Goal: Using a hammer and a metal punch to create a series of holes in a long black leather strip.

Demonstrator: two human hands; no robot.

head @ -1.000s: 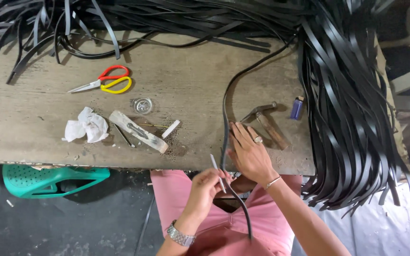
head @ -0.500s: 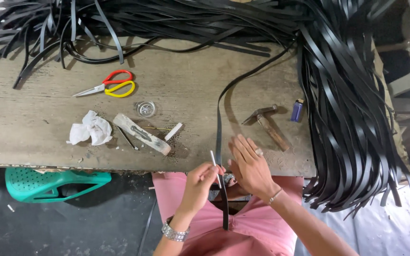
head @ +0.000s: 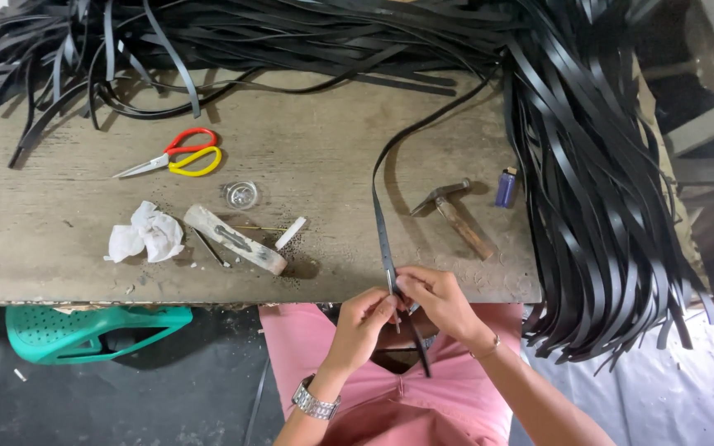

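Black strap [head: 379, 216]: single thin strip, running from the big pile down across the table [head: 59, 272] to its near edge, lower end hanging over the pink lap
Left hand [head: 367, 316]: fingers closed in a pinch at the strap, just off the table edge; a thin pale pin-like piece between the fingertips, too small to identify
Right hand [head: 433, 299]: fingers pressed together on the same spot of the strap, touching the left hand
Step in hand: apparently working a small point on the strap near its end, both hands steadying it
Next move calls for: firm pinch, strap kept flat and taut, fine fingertip control
Nearby, untouched: hammer [head: 454, 216] just right of the strap, blue lighter [head: 505, 187], red-and-yellow scissors [head: 173, 157], crumpled white tissue [head: 146, 233]
Strap pile [head: 588, 182]: heaped along far edge and draped over right side
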